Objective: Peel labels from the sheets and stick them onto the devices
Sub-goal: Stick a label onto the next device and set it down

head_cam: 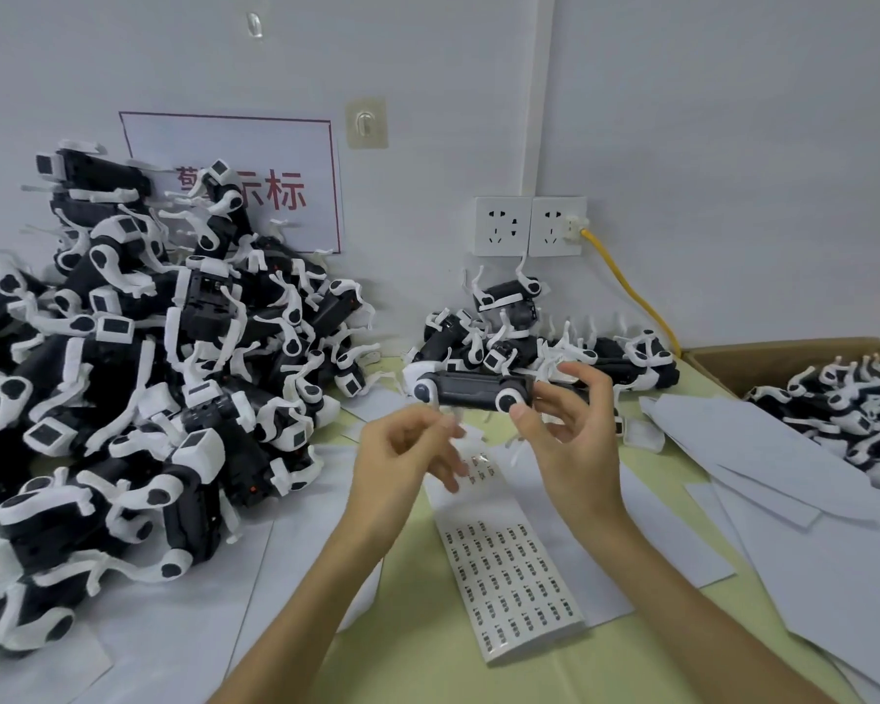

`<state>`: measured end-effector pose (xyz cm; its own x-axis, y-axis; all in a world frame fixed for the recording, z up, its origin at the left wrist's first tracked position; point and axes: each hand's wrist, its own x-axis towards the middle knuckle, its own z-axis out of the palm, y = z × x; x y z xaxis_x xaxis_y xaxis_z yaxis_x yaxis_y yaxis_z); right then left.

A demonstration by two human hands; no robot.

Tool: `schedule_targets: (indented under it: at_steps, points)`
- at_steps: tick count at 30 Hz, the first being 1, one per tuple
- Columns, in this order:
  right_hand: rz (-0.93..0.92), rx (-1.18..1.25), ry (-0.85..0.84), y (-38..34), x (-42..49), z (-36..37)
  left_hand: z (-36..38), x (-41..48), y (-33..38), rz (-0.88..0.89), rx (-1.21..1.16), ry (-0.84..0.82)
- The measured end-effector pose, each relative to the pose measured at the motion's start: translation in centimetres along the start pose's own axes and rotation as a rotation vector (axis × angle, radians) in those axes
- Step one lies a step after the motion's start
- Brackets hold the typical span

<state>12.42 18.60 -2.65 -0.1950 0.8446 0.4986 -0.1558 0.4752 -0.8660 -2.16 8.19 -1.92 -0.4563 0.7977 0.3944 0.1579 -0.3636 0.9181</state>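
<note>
My right hand (570, 424) grips a black device with white round ends (471, 391), held level above the table. Just left of it, my left hand (407, 459) hovers with its fingers curled and blurred; whether it pinches a label I cannot tell. Below both hands lies a long label sheet (509, 566) on the yellow-green table (428, 663). Its near part carries rows of small dark labels, and its far part is mostly stripped.
A big heap of black-and-white devices (138, 388) fills the left side. A smaller pile (529, 337) sits against the wall under the sockets (529, 226) and yellow cable (631, 292). A cardboard box (732, 355) of devices stands at right. White sheets (783, 464) lie around.
</note>
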Motion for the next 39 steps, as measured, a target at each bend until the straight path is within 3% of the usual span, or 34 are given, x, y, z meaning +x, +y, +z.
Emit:
schedule_targets:
  at_steps: [3, 5, 7, 10, 13, 16, 20, 23, 28, 39]
  points:
    - [0.008, -0.039, -0.021, 0.3, 0.0, -0.3, -0.8, 0.0, 0.3, 0.211, 0.141, 0.217]
    - [0.043, -0.025, -0.052, 0.5, 0.1, -0.5, -1.2, 0.0, 0.4, 0.248, 0.301, 0.174]
    - [0.091, 0.047, -0.087, 0.4, 0.1, -0.5, -1.2, 0.2, 0.0, 0.142, 0.337, -0.002]
    - [0.107, 0.148, -0.146, 0.0, 0.0, -0.2, -0.7, 0.2, -0.7, -0.153, 0.211, -0.256]
    - [0.121, 0.181, -0.170, 0.1, -0.1, 0.0, -0.2, 0.0, -1.4, -0.287, 0.145, -0.364]
    - [0.107, 0.095, -0.118, 0.2, 0.0, -0.1, 0.4, -0.3, -1.7, -0.308, 0.092, -0.332]
    - [-0.081, -0.076, -0.019, 0.1, -0.3, -0.1, 0.7, -0.3, -2.2, -0.338, 0.116, -0.172]
    - [-0.152, -0.060, -0.009, -0.1, -0.6, -0.1, 0.8, -0.4, -2.4, -0.386, 0.082, -0.083]
    - [0.063, 0.096, -0.282, -0.7, -0.5, 0.5, 0.8, -0.3, -2.8, -0.335, 0.023, -0.071]
    - [0.132, 0.028, -0.314, 0.0, -0.4, 0.8, 1.2, -0.7, -3.1, -0.290, 0.065, -0.195]
